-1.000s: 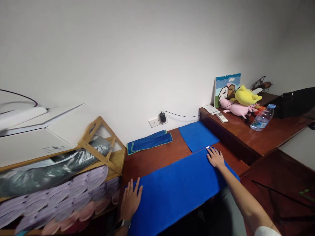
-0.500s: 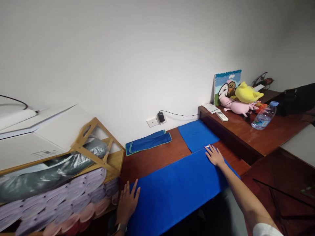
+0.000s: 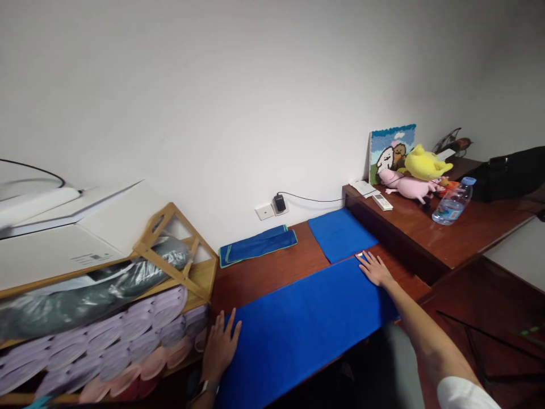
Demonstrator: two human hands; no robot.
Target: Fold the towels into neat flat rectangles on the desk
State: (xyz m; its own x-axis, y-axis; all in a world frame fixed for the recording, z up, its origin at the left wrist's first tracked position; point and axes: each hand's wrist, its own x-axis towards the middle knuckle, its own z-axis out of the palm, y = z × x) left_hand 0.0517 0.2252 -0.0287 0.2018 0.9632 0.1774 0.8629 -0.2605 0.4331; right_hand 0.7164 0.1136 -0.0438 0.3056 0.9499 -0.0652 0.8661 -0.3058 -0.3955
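Observation:
A long bright blue cloth [image 3: 298, 321] lies flat along the near side of a red-brown wooden table [image 3: 251, 279]. My left hand [image 3: 221, 343] rests at its left end, palm down with the fingers spread. At the far right corner, my right hand [image 3: 376, 270] lies flat on the cloth, fingers stretched out beside a small white tag [image 3: 360, 255]. Beyond that corner is a second blue cloth [image 3: 343, 234], spread flat. Nearer the wall lies a folded dark blue towel [image 3: 258, 248] with green edging.
A raised wooden desk [image 3: 430, 236] at right carries a water bottle [image 3: 452, 203], plush toys [image 3: 426, 163], a remote control [image 3: 382, 202] and a picture [image 3: 389, 150]. On the left, a wooden rack [image 3: 204, 278] holds several slippers [image 3: 140, 318]. A black plug [image 3: 279, 202] sits in the wall.
The cloth's right end, which stuck out past my right forearm, no longer shows there. A strip of table shows along its near edge. Both hands stay almost in place; the view shifts slightly.

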